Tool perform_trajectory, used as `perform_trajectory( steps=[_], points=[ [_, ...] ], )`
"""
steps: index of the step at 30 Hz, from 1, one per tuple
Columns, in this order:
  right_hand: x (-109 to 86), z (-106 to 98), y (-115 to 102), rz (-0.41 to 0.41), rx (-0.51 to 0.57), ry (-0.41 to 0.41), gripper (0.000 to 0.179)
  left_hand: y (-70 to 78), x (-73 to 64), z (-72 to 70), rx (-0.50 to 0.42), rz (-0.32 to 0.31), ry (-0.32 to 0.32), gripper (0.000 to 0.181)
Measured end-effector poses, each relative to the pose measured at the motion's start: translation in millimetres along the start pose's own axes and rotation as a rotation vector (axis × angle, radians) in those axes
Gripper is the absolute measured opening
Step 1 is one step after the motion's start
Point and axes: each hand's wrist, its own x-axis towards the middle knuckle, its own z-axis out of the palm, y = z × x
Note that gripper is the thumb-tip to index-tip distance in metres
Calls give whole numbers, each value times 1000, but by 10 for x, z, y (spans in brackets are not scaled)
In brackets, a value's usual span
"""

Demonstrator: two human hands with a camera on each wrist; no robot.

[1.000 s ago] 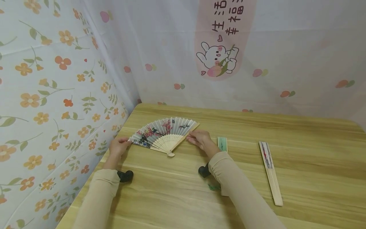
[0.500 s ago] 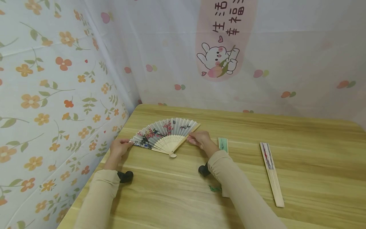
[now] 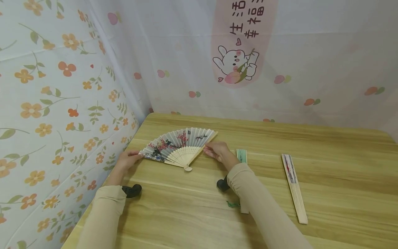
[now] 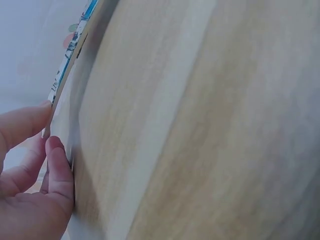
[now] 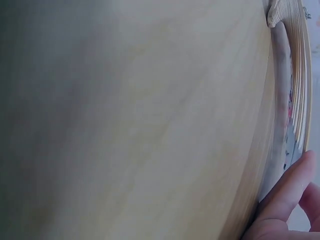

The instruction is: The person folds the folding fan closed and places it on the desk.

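Note:
A folding fan (image 3: 183,154) with pale ribs and a blossom picture lies spread open over the left half of the table, its pivot end toward the person. My left hand (image 3: 125,162) pinches the fan's left edge; in the left wrist view the thumb and fingers (image 4: 60,165) meet on that edge of the fan (image 4: 68,62). On the other side, my right hand (image 3: 217,151) holds the fan's right outer stick. From the right wrist, a fingertip (image 5: 306,157) presses against the fan's edge, with the ribs (image 5: 300,65) seen nearly side-on.
A green folded fan (image 3: 242,156) lies partly hidden under the right forearm, its green tassel (image 3: 233,204) beside it. Another folded fan (image 3: 293,188) rests farther right. Printed cloth (image 3: 186,45) hangs behind the wooden table (image 3: 342,166) and along its left side.
My left wrist and forearm have shifted slightly to the left while the fingers stay at the fan's edge. The spread fan and my right hand look almost unmoved.

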Motion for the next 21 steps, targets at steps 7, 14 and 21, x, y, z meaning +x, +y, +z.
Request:
perform_trajectory(
  steps=[7, 14, 21],
  points=[
    [-28, -9, 16, -7, 30, -23, 31, -13, -8, -45, -19, -20, -61, 53],
    [-94, -47, -2, -19, 63, -40, 34, 4, -4, -52, -41, -4, -75, 52],
    [-195, -96, -49, -26, 82, -48, 35, 60, -66, -8, -122, 6, -46, 52]
  ],
)
